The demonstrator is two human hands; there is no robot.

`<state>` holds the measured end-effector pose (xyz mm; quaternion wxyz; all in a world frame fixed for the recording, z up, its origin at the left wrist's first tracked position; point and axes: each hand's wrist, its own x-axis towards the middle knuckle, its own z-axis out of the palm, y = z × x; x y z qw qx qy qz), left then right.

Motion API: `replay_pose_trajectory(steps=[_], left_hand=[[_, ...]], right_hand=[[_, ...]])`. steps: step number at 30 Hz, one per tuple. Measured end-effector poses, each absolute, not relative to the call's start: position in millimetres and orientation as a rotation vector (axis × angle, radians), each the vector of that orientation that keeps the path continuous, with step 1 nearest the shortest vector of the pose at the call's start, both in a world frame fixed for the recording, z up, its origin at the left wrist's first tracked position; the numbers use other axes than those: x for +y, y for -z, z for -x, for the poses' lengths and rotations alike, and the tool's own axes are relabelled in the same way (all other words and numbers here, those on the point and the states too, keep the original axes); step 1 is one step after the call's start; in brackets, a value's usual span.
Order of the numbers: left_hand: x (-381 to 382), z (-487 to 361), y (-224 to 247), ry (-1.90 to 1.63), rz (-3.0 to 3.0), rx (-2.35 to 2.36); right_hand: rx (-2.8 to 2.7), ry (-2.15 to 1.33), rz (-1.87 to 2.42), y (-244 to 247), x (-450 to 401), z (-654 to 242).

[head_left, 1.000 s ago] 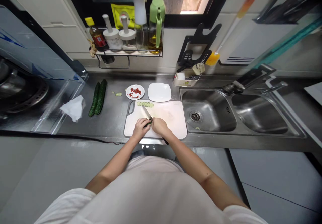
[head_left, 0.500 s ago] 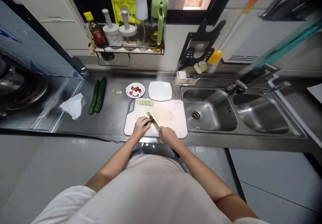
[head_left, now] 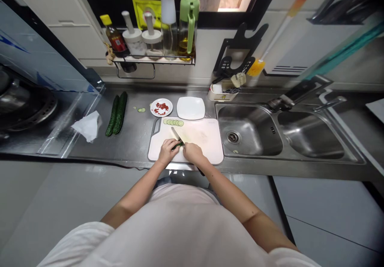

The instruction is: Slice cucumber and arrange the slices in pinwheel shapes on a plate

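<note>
On the white cutting board (head_left: 207, 143), my left hand (head_left: 168, 151) is closed on a short piece of dark green cucumber (head_left: 177, 145). My right hand (head_left: 193, 153) grips a knife (head_left: 177, 134), its blade pointing up and left across the cucumber piece. Part of the cucumber is hidden by my fingers and the blade. A row of pale green slices (head_left: 173, 122) lies along the board's upper left edge. Behind the board are a round plate (head_left: 161, 113) with chopped red bits and a white square plate (head_left: 191, 108).
Two whole cucumbers (head_left: 119, 113) and a crumpled white cloth (head_left: 87, 126) lie left on the steel counter. A double sink (head_left: 252, 131) adjoins the board's right side. Bottles and jars stand on a wall rack (head_left: 156, 60) behind. A small caddy (head_left: 222, 95) stands near the sink.
My right hand and the knife have moved left and slightly up, so the blade reaches farther past the cucumber piece. My left hand has stayed nearly in place.
</note>
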<state>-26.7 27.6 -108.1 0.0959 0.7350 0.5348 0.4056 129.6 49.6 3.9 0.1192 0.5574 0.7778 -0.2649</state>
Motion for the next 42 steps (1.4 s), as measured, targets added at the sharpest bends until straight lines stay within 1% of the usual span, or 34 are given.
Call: replay_pose_trajectory(steps=[8, 18, 24, 30, 42], left_hand=[[28, 27, 108, -1.198, -2.182, 1.586], [28, 28, 109, -1.194, -2.147, 1.580], [28, 28, 110, -1.210, -2.140, 1.580], [28, 28, 111, -1.214, -2.141, 1.583], [28, 28, 110, -1.179, -2.154, 1.594]], right_hand=[[2.284, 0.803, -1.653, -1, 60, -116], [2.182, 0.732, -1.624, 2, 19, -155], [2.164, 0.722, -1.612, 0, 12, -161], [2.213, 0.685, -1.618, 4, 19, -152], [2.277, 0.806, -1.648, 4, 53, -127]])
